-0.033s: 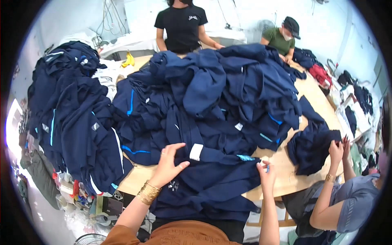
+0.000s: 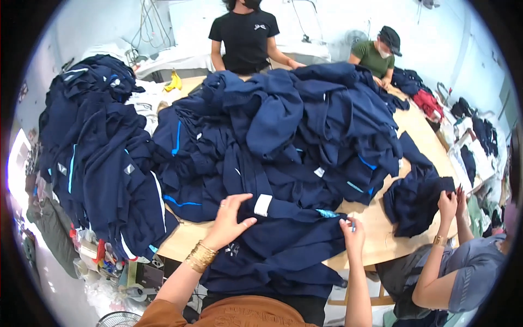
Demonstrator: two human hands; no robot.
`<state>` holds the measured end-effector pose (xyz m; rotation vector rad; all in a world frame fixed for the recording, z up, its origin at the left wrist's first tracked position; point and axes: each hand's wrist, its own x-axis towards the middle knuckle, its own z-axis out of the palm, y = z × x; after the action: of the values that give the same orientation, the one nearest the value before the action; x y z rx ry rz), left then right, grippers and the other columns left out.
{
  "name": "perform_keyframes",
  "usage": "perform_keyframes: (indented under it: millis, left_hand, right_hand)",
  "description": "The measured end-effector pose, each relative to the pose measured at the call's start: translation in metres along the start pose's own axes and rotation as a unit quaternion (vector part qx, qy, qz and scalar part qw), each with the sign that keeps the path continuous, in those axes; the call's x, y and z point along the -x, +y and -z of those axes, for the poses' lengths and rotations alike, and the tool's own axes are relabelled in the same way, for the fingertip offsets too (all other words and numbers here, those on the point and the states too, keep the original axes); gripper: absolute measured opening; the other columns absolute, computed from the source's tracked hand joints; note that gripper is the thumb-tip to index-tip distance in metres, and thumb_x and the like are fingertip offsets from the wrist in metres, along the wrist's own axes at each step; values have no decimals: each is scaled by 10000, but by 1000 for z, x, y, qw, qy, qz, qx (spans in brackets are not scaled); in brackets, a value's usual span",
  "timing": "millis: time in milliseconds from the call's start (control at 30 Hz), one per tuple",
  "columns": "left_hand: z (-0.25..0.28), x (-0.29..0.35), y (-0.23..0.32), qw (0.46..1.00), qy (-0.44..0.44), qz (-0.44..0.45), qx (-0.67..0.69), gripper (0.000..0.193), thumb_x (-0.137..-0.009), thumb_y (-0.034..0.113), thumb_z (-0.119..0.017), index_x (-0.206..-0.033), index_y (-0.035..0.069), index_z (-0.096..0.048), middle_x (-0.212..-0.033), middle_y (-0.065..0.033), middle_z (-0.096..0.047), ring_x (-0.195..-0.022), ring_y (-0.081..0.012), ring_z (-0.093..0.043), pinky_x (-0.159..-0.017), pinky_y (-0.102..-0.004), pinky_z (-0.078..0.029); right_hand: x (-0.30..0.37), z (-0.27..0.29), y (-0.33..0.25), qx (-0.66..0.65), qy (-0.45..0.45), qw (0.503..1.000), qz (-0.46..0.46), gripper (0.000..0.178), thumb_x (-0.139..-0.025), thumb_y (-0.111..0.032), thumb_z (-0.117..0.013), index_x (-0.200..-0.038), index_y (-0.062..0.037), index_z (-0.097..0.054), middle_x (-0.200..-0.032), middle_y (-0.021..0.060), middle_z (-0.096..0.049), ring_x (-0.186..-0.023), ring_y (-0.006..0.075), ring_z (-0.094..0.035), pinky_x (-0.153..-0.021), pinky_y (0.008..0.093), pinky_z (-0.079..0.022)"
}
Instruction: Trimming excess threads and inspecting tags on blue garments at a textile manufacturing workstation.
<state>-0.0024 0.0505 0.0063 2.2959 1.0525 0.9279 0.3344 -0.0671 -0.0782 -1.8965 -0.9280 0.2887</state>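
Observation:
A dark navy garment (image 2: 289,242) lies spread in front of me, partly hanging over the table's near edge. It bears a white label (image 2: 263,205) and a light-blue patterned strip (image 2: 327,213). Over its left part my left hand (image 2: 233,218) is open, thumb and fingers apart, with gold bracelets on the wrist. At the garment's right corner, my right hand (image 2: 354,231) has its fingers closed around a small blue tool (image 2: 353,224), mostly hidden by them. Those fingertips touch the garment's edge; whether they also pinch the cloth is unclear.
A large heap of navy garments (image 2: 305,109) covers the middle of the wooden table (image 2: 376,223), with another pile (image 2: 103,163) on the left. Bananas (image 2: 174,80) lie farther back. A co-worker at right handles a navy garment (image 2: 419,196); two more people stand or sit beyond.
My right hand and the garment corner have shifted slightly left and nearer. My left hand has moved a little to the right, still open.

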Motion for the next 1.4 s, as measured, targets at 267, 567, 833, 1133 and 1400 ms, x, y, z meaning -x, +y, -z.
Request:
perform_keyframes:
  millis: [267,567,833,1133,1400]
  left_hand:
    - [-23,9,-25,992,-39,117,20,325,-742,212,-671,-1014,58,-582,-1059,-79,-550,-1022,-262,-497,-873,-362,-391]
    - [51,-2,-6,981,15,56,185,135,-769,-26,-538,-902,-21,-559,-789,-12,-549,-740,-83,-519,-671,-224,-430]
    - [39,-55,-17,968,70,-30,-239,201,-767,138,-636,-955,72,-611,-916,-88,-593,-859,-257,-574,-733,-315,-463]
    - [100,84,-75,926,-102,313,184,177,-876,106,-479,-834,-18,-599,-700,-89,-612,-624,-154,-614,-556,-270,-476]
    - [50,303,-68,523,-339,643,446,332,-857,110,-526,-1162,-17,-487,-1136,-137,-550,-972,-205,-581,-772,-305,-511]
  right_hand:
    - [-13,-4,-22,-55,-68,996,8,173,-815,-177,-621,-806,-20,-550,-681,35,-525,-618,129,-514,-570,276,-413]
    - [1,109,-113,-391,18,915,-100,157,-834,-155,-619,-964,-93,-554,-784,-37,-531,-675,34,-533,-555,190,-440]
    - [-35,47,-53,40,75,994,66,146,-876,-165,-544,-908,-23,-528,-801,94,-549,-803,146,-520,-745,270,-417]
    - [9,73,47,29,-18,999,28,121,-877,-126,-536,-948,-29,-542,-760,33,-514,-620,84,-478,-590,230,-407]
    - [27,77,10,39,-72,996,-33,153,-895,-133,-515,-917,10,-564,-647,7,-478,-589,61,-437,-594,199,-347]
